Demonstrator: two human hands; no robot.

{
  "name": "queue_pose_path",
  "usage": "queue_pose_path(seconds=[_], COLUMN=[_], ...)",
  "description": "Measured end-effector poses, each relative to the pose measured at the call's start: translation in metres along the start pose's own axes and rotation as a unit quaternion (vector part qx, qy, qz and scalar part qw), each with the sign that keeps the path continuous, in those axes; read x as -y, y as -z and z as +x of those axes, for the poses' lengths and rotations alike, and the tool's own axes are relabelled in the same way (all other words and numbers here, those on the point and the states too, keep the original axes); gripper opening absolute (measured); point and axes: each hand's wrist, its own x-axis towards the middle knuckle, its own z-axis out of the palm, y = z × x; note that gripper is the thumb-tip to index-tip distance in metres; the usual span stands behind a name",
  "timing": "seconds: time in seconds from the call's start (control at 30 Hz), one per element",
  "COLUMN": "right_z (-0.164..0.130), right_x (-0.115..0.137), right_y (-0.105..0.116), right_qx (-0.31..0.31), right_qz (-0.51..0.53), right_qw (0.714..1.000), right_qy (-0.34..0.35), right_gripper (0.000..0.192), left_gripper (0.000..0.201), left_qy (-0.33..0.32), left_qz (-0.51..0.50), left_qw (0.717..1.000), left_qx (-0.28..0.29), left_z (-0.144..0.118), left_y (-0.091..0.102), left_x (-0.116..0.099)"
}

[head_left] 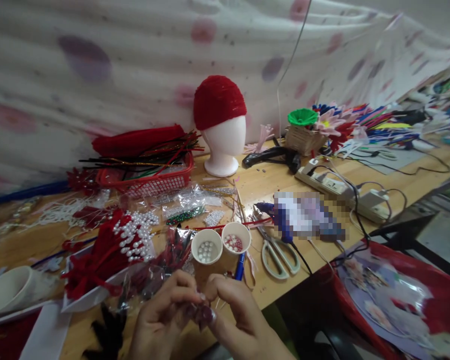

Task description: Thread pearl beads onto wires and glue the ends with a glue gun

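My left hand (165, 310) and my right hand (240, 311) meet at the front edge of the table, fingertips pinched together. Whatever they hold is small and hidden by the fingers; I cannot make it out. Just beyond them stand two white paper cups: one cup (207, 261) holds white pearl beads, the other cup (248, 236) red and white beads. A blue pen (240, 266) lies beside my right hand. Scissors with pale handles (265, 233) rest to the right, near a blue corded tool (264, 206) that is partly blurred out.
A white foam head (225, 142) wears a red cap (219, 102) at the back. Left of it is a red basket (153, 187) of fuzzy stems. A white tray (73, 270) holds red pieces and pearls (135, 235). A power strip (333, 187) with cords lies right.
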Motion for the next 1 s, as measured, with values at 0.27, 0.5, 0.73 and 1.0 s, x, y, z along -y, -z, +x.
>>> queue_pose_path(seconds=[0.27, 0.5, 0.73, 1.0], right_z=[-0.005, -0.005, -0.002, 0.001], right_x=[-0.011, -0.011, -0.012, 0.0], right_y=[0.0, -0.001, 0.001, -0.003], right_qx=[-0.001, -0.018, -0.012, -0.021], right_qz=[0.008, 0.0, -0.004, -0.01], right_qw=[1.0, 1.0, 0.999, 0.999], right_qy=[-0.03, -0.012, 0.035, 0.035], right_gripper=[0.009, 0.008, 0.006, 0.011], left_gripper=[0.012, 0.011, 0.01, 0.018], left_qy=[-0.071, -0.09, -0.157, -0.177], left_qz=[0.127, 0.144, 0.2, 0.269], left_qw=[0.989, 0.985, 0.967, 0.945], left_qx=[-0.023, -0.038, -0.02, -0.054], left_z=[-0.001, -0.002, -0.002, -0.002], left_y=[0.001, 0.001, -0.004, -0.001], left_x=[-0.004, -0.001, -0.006, -0.008])
